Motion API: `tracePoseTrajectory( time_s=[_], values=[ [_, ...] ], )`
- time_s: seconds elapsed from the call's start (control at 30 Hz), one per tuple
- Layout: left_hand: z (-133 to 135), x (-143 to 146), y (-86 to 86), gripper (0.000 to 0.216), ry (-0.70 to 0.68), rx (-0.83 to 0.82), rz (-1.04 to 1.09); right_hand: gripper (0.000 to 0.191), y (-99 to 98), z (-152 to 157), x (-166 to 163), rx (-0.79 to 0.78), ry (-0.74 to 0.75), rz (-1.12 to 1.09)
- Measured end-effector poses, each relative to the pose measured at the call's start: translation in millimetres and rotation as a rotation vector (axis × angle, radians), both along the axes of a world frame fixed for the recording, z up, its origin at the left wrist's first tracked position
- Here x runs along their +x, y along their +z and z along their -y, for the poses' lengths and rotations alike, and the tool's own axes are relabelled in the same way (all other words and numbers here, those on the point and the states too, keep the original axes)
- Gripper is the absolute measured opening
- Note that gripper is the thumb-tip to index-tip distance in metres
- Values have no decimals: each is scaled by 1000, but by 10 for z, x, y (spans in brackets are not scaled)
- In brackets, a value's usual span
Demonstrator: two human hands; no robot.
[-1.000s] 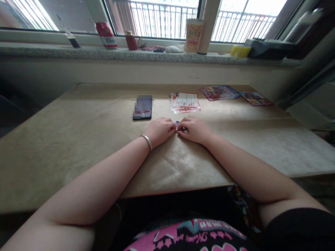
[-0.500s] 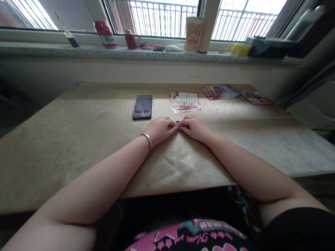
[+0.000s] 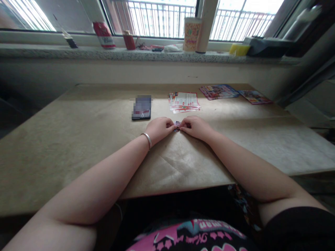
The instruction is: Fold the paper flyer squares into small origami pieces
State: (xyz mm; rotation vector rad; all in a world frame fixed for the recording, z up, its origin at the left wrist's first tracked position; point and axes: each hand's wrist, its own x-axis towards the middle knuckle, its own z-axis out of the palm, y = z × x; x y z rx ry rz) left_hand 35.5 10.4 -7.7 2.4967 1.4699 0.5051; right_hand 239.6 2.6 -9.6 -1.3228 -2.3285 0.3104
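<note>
Little has moved: both forearms are still lying stretched across the desk [image 3: 78, 139], the left hand [image 3: 159, 128] and right hand [image 3: 195, 127] curled knuckles-up, fingers pinching a small folded paper [image 3: 177, 126] between them, near the phone [image 3: 141, 107].

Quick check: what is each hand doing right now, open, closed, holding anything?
Left hand: closed, pinching the small folded piece of printed paper on the brown table.
Right hand: closed, pinching the same paper from the other side.
</note>
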Motion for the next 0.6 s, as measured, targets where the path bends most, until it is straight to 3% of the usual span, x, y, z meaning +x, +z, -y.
tracePoseTrajectory(
  time_s=[0.23,0.47,0.6],
  values=[
    [-3,15,-10,26,24,-6,-3,18,36,64,-23,191,120,127],
    [12,-28,-2,19,-60,61,13,21,27,60,-25,132,56,123],
    [73,-70,40,21,-123,147,-82,22,53,73,-28,166,64,182]
  ],
)
